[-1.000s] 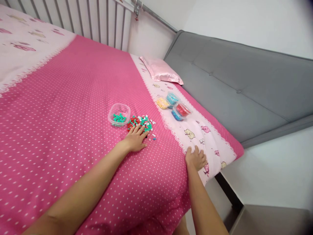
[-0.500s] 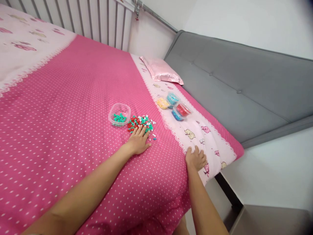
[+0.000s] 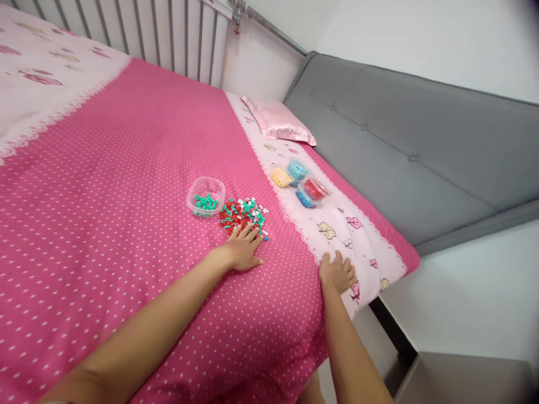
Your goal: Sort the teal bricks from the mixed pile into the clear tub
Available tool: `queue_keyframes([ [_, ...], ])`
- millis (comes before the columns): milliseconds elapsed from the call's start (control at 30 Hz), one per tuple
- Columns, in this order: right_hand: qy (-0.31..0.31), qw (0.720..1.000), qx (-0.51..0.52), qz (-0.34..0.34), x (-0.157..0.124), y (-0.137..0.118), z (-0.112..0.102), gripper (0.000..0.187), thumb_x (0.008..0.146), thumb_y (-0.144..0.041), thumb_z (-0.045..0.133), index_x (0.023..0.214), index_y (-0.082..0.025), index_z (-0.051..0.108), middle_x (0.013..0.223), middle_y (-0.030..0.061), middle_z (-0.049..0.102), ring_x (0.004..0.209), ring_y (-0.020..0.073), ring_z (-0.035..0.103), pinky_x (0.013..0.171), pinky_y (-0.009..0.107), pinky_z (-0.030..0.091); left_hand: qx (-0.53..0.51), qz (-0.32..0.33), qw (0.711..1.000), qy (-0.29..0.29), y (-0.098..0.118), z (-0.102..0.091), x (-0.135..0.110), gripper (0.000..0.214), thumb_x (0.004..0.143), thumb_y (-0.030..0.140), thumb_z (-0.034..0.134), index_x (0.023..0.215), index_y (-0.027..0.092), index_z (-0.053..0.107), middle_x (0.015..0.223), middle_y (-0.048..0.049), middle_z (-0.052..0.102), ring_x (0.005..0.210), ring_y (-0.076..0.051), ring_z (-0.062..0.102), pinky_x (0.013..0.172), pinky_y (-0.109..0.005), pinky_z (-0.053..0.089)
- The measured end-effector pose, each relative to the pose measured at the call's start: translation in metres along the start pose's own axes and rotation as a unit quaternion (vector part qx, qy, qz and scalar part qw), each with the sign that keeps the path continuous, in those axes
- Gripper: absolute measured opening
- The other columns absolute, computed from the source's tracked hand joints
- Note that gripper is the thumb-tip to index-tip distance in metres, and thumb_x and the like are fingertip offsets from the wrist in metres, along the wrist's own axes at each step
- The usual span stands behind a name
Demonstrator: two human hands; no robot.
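A loose heap of small red, green and white plastic pieces (image 3: 241, 211) lies on the pink dotted bedspread (image 3: 160, 146). My left hand (image 3: 243, 249) is spread flat, its fingertips on the near edge of the heap. Touching the heap's left side is a clear plastic tub (image 3: 191, 202) with green pieces (image 3: 205, 203) inside. My right hand (image 3: 338, 273) rests on the pale printed band near the bed's edge, fingers apart, with nothing visible in it. What lies beneath the left fingers is hidden.
Beyond the heap stand clear tubs of yellow pieces (image 3: 281, 177), light blue pieces (image 3: 297, 168) and red pieces (image 3: 315, 189), the red one over a tub of blue pieces (image 3: 304, 198). A pink pillow (image 3: 280, 120) lies by the grey headboard (image 3: 400, 129).
My left hand has drawn back slightly towards me, uncovering more of the heap, whose near edge now spreads closer. My right hand stays where it was.
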State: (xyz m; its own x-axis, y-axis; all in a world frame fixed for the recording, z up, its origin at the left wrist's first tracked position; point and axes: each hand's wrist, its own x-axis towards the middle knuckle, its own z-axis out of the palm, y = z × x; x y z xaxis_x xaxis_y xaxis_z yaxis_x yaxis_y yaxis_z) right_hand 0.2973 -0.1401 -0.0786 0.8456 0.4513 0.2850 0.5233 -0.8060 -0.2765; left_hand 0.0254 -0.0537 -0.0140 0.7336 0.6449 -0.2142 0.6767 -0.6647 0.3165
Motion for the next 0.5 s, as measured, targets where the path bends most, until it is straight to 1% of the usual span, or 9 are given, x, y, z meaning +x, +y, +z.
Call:
queue_keyframes([
  [133, -0.007, 1.0, 0.003, 0.002, 0.0, 0.0, -0.001, 0.055, 0.09, -0.049, 0.035, 0.136, -0.022, 0.046, 0.145, 0.0128, 0.039, 0.133, 0.0332, 0.031, 0.108, 0.053, 0.021, -0.002, 0.003, 1.0, -0.016, 0.0, -0.003, -0.003, 0.072, 0.082, 0.045, 0.05, 0.145, 0.018, 0.03, 0.153, -0.0141, 0.018, 0.143, -0.03, 0.005, 0.113, -0.052, 0.009],
  [367, -0.023, 1.0, 0.007, 0.01, 0.0, -0.001, -0.002, 0.057, 0.09, -0.05, 0.034, 0.138, -0.022, 0.044, 0.146, 0.0128, 0.036, 0.134, 0.0323, 0.028, 0.11, 0.05, 0.016, 0.005, 0.004, 0.999, -0.042, -0.001, -0.013, -0.01, 0.066, 0.082, 0.042, 0.051, 0.141, 0.014, 0.038, 0.152, -0.0157, 0.024, 0.142, -0.028, 0.015, 0.114, -0.044, 0.014],
  [433, -0.021, 1.0, 0.006, 0.009, 0.0, 0.0, -0.001, 0.057, 0.09, -0.05, 0.034, 0.138, -0.022, 0.045, 0.146, 0.0127, 0.037, 0.134, 0.0321, 0.029, 0.11, 0.05, 0.017, 0.007, 0.009, 0.999, -0.037, -0.004, -0.015, -0.011, 0.062, 0.082, 0.042, 0.052, 0.136, 0.013, 0.044, 0.15, -0.0159, 0.031, 0.141, -0.028, 0.022, 0.113, -0.041, 0.019],
  [500, -0.016, 1.0, 0.005, 0.007, 0.001, 0.0, -0.001, 0.056, 0.089, -0.05, 0.035, 0.137, -0.022, 0.045, 0.146, 0.0127, 0.037, 0.133, 0.0323, 0.029, 0.11, 0.05, 0.017, 0.007, 0.013, 1.0, -0.018, -0.007, -0.018, -0.012, 0.056, 0.08, 0.041, 0.054, 0.129, 0.015, 0.052, 0.144, -0.0142, 0.042, 0.136, -0.026, 0.034, 0.11, -0.036, 0.026],
])
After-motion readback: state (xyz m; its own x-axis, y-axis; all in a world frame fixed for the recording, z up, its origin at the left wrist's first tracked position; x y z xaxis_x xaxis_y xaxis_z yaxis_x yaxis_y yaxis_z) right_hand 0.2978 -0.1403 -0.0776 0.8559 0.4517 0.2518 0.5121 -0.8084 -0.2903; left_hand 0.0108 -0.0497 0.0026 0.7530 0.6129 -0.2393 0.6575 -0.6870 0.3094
